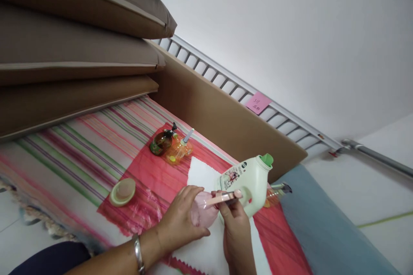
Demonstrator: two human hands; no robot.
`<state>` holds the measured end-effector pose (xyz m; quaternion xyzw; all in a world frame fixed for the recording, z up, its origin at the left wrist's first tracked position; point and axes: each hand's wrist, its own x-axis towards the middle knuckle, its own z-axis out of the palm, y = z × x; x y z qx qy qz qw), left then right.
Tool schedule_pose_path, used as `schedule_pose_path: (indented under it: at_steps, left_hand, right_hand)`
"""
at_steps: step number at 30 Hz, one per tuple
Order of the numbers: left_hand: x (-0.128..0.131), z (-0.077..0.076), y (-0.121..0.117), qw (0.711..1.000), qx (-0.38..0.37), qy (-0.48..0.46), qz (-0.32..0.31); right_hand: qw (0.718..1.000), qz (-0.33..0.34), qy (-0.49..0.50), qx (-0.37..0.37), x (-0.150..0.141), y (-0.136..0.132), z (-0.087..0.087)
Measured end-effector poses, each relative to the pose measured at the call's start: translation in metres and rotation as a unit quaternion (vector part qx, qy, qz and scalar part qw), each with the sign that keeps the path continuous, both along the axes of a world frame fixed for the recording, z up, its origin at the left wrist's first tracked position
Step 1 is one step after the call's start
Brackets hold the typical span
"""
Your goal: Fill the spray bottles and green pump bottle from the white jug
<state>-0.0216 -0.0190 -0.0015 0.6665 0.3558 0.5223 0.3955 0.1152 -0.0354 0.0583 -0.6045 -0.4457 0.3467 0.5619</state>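
Note:
My left hand (180, 217) wraps round the body of a small translucent pink pump bottle (204, 214), which lies tilted towards the right. At its other end, the fingers of my right hand (237, 221) are closed on the pale pink pump head (222, 199). Whether the pump is screwed onto the bottle I cannot tell. Just beyond my hands stands a pale green detergent jug (258, 184) with a green spout showing at its mouth. A round pale green cap (122, 192) lies on the red sheet to the left.
A dark pump bottle (161, 142) and an orange one (178, 150) stand behind my hands; another clear-orange bottle (273, 195) is right of the jug. White cloth (201, 174) lies under the work. Grey cushions (80, 49) are stacked left; a brown board (206, 107) bounds the back.

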Motion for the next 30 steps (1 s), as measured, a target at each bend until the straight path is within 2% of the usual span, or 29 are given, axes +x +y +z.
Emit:
schedule_pose_path:
  at_steps: [3, 8, 12, 14, 17, 19, 22, 26, 30]
  left_hand:
    - [0.013, -0.015, -0.003, 0.999, -0.034, -0.028, 0.005]
    - [0.037, -0.041, -0.008, 0.995, -0.071, -0.067, -0.001]
    - [0.04, -0.047, -0.006, 0.996, -0.057, -0.059, -0.04]
    - [0.034, -0.041, -0.003, 0.994, -0.06, -0.054, -0.08]
    - [0.016, -0.022, 0.002, 0.985, -0.096, -0.069, -0.123]
    - [0.002, -0.005, 0.005, 0.985, -0.092, -0.09, -0.114]
    - [-0.009, 0.024, 0.009, 0.993, -0.021, -0.095, -0.07]
    - [0.0, 0.055, 0.018, 0.995, 0.016, -0.065, -0.077]
    - [0.016, 0.064, 0.033, 0.993, 0.001, -0.037, -0.113]
  right_hand:
    - [0.999, -0.034, 0.02, 0.01, -0.001, 0.003, -0.017]
    - [1.0, -0.024, 0.016, 0.011, 0.004, 0.006, -0.046]
    - [0.999, -0.031, 0.005, 0.015, 0.013, 0.004, -0.057]
    - [0.999, -0.031, -0.001, 0.02, 0.015, 0.003, -0.057]
    - [0.999, -0.021, 0.002, 0.029, 0.014, 0.001, -0.055]
    - [0.999, -0.007, 0.004, 0.04, 0.012, 0.0, -0.054]
    - [0.998, 0.014, -0.001, 0.056, 0.01, 0.001, -0.056]
    - [0.998, 0.013, -0.02, 0.056, 0.01, 0.004, -0.06]
    - [0.998, 0.019, -0.022, 0.053, 0.009, 0.005, -0.056]
